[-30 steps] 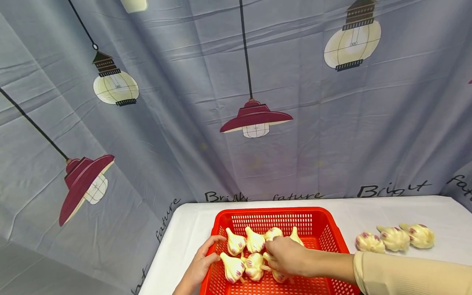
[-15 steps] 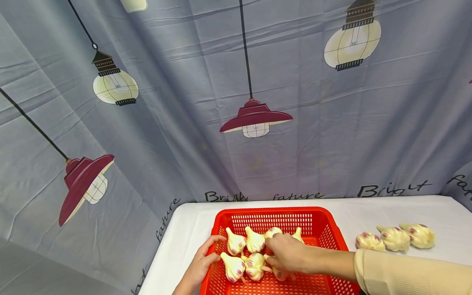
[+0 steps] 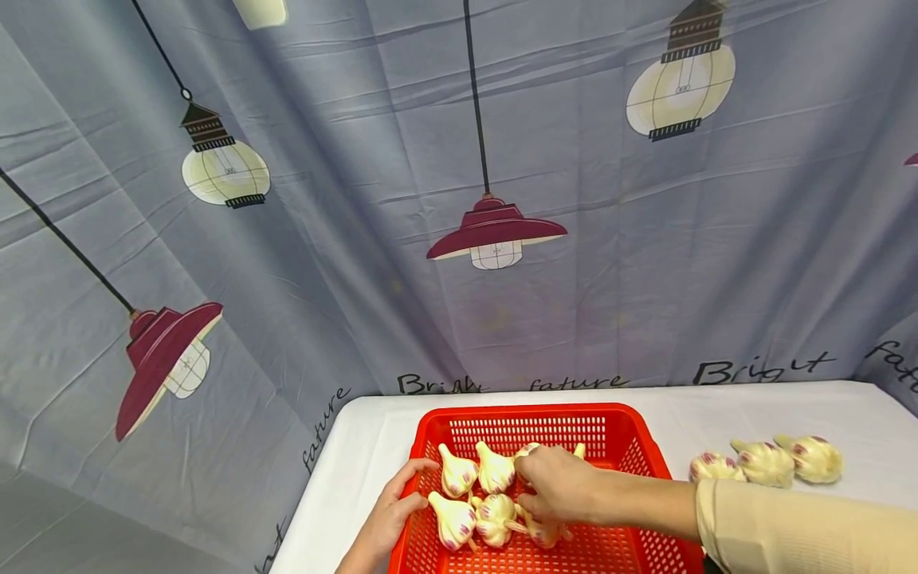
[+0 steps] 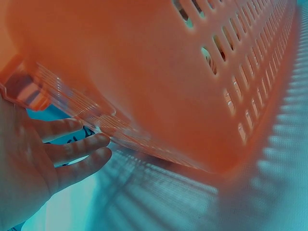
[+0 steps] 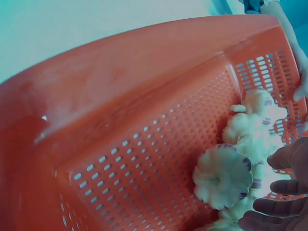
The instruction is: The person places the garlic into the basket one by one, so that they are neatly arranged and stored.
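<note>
A red perforated plastic basket (image 3: pixel 531 411) holds several pale garlic bulbs (image 3: pixel 495 518) with purple streaks, mostly in two rows. My left hand (image 3: pixel 383 518) holds the basket's left rim; in the left wrist view, three fingers (image 4: pixel 79 151) of it hang outside the wall. Over the bulbs at the right end of the rows reaches my right hand (image 3: pixel 562 486), partly covering them. Its fingers (image 5: pixel 279 207) look extended and spread in the right wrist view, close beside a bulb (image 5: pixel 224 175) whose root end faces the camera.
Three more garlic bulbs (image 3: pixel 767 464) lie in a row on the white table (image 3: pixel 380 422) to the right of the basket. A grey curtain (image 3: pixel 610 303) with printed lamps hangs behind the table.
My right hand has shifted slightly within the basket, nudging a bulb at the right end of the rows. The left hand keeps its place on the rim.
</note>
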The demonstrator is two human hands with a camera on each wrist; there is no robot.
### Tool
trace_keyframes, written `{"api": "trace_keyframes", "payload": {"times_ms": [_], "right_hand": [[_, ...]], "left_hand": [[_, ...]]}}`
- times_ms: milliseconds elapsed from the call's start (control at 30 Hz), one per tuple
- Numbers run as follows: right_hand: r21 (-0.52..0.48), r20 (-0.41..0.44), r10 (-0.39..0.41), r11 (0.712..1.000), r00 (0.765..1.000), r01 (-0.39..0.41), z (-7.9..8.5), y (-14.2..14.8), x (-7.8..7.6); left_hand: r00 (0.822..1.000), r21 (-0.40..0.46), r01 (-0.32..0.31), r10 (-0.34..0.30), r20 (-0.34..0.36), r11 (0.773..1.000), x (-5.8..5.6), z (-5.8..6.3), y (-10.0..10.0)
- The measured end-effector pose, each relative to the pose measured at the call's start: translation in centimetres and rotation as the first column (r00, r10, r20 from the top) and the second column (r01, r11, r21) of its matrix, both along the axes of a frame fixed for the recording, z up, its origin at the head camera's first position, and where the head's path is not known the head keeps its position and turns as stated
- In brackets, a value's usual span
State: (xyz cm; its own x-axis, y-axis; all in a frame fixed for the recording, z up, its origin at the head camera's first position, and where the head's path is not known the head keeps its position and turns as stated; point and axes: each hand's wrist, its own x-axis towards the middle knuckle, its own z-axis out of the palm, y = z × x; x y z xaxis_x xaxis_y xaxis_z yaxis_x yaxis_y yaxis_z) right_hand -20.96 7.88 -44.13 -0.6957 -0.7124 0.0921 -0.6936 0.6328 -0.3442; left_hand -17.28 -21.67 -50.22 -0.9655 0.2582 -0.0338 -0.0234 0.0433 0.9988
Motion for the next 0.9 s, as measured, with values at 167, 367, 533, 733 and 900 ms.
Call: {"api": "trace_keyframes", "payload": {"times_ms": [167, 367, 533, 733, 900], "right_hand": [[-0.037, 0.029, 0.002, 0.999, 1.0, 0.0, 0.6, 0.3, -0.2], [-0.048, 0.094, -0.035, 0.998, 0.995, 0.039, 1.5, 1.2, -0.1], [-0.041, 0.1, -0.05, 0.998, 0.994, 0.054, 2.2, 1.9, 0.1], [-0.058, 0.113, -0.058, 0.996, 0.992, 0.065, 3.1, 2.4, 0.5], [-0.068, 0.099, -0.09, 0.993, 0.991, 0.097, 4.5, 2.7, 0.3]], "left_hand": [[1.0, -0.01, 0.005, -0.005, -0.012, 1.0, 0.0, -0.1, -0.1], [0.999, -0.022, 0.012, -0.012, -0.036, 1.0, 0.0, -0.1, -0.1], [0.999, -0.021, 0.009, -0.009, -0.034, 1.0, 0.1, 0.0, -0.1], [1.0, -0.019, 0.007, -0.008, -0.029, 1.0, 0.1, 0.1, 0.0], [1.0, -0.023, 0.009, -0.009, -0.025, 1.0, 0.1, 0.1, 0.0]]}}
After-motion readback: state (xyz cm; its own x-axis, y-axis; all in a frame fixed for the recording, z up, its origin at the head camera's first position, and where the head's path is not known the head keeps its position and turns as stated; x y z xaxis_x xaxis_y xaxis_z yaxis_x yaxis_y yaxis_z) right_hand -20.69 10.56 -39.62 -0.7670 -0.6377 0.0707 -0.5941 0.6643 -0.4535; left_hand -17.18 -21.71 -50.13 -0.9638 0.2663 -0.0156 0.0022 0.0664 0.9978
